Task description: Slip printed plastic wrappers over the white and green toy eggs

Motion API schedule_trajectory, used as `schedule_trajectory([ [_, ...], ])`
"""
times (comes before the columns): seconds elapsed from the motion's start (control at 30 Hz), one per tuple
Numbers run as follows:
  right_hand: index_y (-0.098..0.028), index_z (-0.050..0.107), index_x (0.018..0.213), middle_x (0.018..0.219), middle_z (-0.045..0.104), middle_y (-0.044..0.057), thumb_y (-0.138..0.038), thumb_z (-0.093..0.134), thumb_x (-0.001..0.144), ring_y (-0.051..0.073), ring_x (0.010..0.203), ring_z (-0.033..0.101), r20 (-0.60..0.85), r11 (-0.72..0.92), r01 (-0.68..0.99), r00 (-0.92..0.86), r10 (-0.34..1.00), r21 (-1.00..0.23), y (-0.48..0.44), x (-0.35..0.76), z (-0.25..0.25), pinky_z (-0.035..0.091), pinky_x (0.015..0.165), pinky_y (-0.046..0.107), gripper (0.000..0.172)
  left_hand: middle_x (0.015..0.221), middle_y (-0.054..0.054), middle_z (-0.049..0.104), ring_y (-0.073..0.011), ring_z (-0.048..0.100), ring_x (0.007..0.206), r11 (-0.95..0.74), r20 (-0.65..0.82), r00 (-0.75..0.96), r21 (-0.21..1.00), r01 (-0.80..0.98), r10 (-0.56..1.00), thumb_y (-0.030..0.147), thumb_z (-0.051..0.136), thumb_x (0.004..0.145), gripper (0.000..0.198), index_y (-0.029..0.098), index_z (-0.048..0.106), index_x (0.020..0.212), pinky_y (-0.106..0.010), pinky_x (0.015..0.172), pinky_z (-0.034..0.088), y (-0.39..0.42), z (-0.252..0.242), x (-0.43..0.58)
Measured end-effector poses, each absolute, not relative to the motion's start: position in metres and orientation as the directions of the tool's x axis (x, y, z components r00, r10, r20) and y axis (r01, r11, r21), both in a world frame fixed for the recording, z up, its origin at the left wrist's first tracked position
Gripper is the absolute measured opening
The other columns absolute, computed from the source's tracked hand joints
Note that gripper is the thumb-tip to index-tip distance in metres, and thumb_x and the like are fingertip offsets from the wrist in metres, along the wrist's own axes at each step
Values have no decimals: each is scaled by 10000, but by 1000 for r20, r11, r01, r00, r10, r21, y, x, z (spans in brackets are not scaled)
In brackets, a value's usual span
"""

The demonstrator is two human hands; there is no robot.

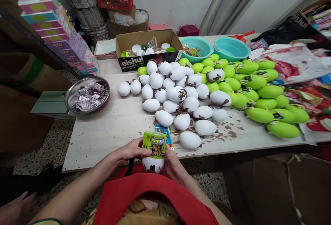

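Close to my body, at the table's front edge, both hands hold a white plastic egg (153,164) with a green printed wrapper (154,144) around its upper part. My left hand (133,150) grips it from the left, thumb lying on the wrapper. From the right, my right hand (172,163) closes on its side; some of those fingers are hidden behind the egg. Just beyond lie blue printed packets (164,130). Several white eggs (190,140) with brown cords are heaped past them, the closest one right of my right hand.
Green eggs (283,129) cover the table's right side. A metal bowl (108,95) of small pink packets stands left. Behind are a cardboard box (148,38) with egg halves and two turquoise basins (232,48). Stacked colourful boxes (74,50) rise at left. Another person's hand (22,206) shows lower left.
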State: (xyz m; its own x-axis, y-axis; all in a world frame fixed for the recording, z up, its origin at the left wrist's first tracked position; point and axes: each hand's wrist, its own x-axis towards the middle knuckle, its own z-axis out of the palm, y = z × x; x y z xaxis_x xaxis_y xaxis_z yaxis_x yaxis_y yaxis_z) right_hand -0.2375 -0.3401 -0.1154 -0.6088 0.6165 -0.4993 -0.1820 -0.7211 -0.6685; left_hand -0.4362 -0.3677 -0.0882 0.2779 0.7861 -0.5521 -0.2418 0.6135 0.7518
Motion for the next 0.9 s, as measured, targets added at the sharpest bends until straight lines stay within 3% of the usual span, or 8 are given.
schedule_trajectory([
  [0.17, -194, 627, 1077, 1092, 676, 92, -406, 795, 676, 276, 986, 635, -489, -724, -191, -622, 612, -663, -341, -227, -123, 469, 913, 425, 484, 1060, -93, 672, -227, 605, 906, 654, -574, 325, 712, -256, 752, 366, 787, 632, 649, 157, 583, 1212, -281, 720, 456, -372, -93, -427],
  [0.4, -183, 627, 1122, 1075, 682, 89, -462, 764, 699, 280, 1016, 622, -511, -680, -64, -609, 606, -730, -342, -218, -131, 454, 945, 429, 525, 1095, -96, 676, -265, 604, 999, 656, -553, 354, 670, -349, 754, 334, 787, 650, 612, 163, 593, 1205, -321, 820, 455, -374, -103, -422],
  [0.53, -176, 612, 1139, 1099, 672, 96, -442, 756, 715, 285, 1038, 610, -485, -679, -83, -638, 599, -729, -327, -227, -126, 447, 950, 441, 521, 1147, -120, 660, -281, 621, 1005, 641, -524, 371, 591, -490, 767, 284, 770, 673, 609, 170, 569, 1236, -367, 865, 469, -367, -98, -418],
  [0.63, -197, 580, 1183, 1160, 646, 96, -438, 756, 721, 287, 1082, 592, -466, -684, -140, -633, 618, -716, -308, -248, -120, 438, 964, 446, 550, 1177, -126, 649, -278, 641, 968, 564, -530, 252, 583, -584, 810, 269, 757, 677, 628, 185, 548, 1263, -362, 820, 497, -358, -106, -421],
  [0.73, -246, 505, 1291, 1330, 535, 94, -532, 734, 719, 286, 1209, 509, -443, -638, -170, -586, 678, -751, -288, -269, -122, 419, 993, 437, 679, 1147, -131, 663, -264, 656, 910, 488, -570, 86, 604, -630, 817, 306, 731, 707, 513, 170, 595, 1183, -340, 729, 522, -341, -133, -442],
  [0.83, -242, 497, 1309, 1410, 447, 116, -588, 716, 710, 280, 1251, 471, -512, -645, -85, -534, 673, -759, -274, -272, -138, 427, 985, 423, 725, 1018, -103, 702, -214, 660, 802, 388, -625, -125, 617, -685, 771, 301, 739, 696, 376, 149, 646, 1027, -304, 668, 530, -313, -170, -480],
  [0.9, -208, 543, 1258, 1355, 496, 140, -596, 725, 689, 279, 1188, 524, -588, -676, 1, -493, 641, -737, -270, -259, -153, 453, 948, 414, 713, 866, -71, 706, -169, 632, 671, 302, -645, -300, 652, -696, 702, 269, 770, 639, 335, 136, 651, 923, -272, 605, 521, -290, -191, -510],
])
